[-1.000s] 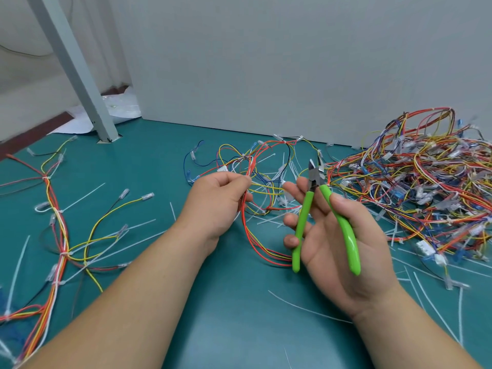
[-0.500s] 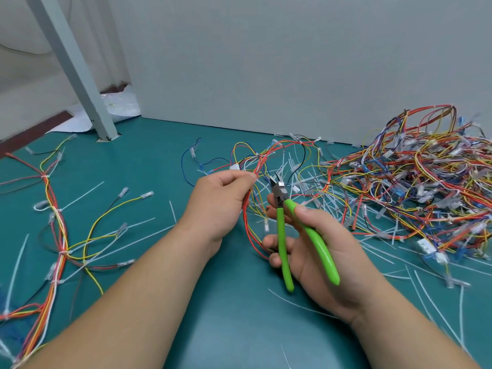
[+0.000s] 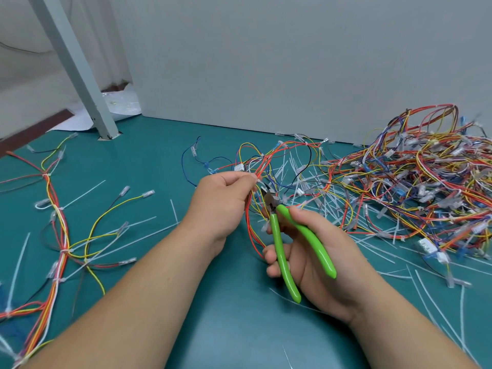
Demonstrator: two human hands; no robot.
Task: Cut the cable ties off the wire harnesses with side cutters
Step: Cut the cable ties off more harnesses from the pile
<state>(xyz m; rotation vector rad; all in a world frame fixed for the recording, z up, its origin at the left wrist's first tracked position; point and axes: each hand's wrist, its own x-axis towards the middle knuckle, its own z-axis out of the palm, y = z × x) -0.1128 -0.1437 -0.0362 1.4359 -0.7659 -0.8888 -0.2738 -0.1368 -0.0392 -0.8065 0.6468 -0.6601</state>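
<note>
Both busy: left hand (image 3: pixel 221 201) pinches a wire harness (image 3: pixel 262 162), right hand (image 3: pixel 316 259) grips side cutters (image 3: pixel 279 246) (green handles).

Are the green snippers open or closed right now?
Open: the green handles of the side cutters are spread in a V in the right hand. The blade gap itself is too small to see.

I see glossy green plastic handles and a dull metal head on the side cutters (image 3: pixel 281 251), a shiny plastic-coated wire harness (image 3: pixel 248 225), and a matt, smooth mat (image 3: pixel 234 328).
</note>
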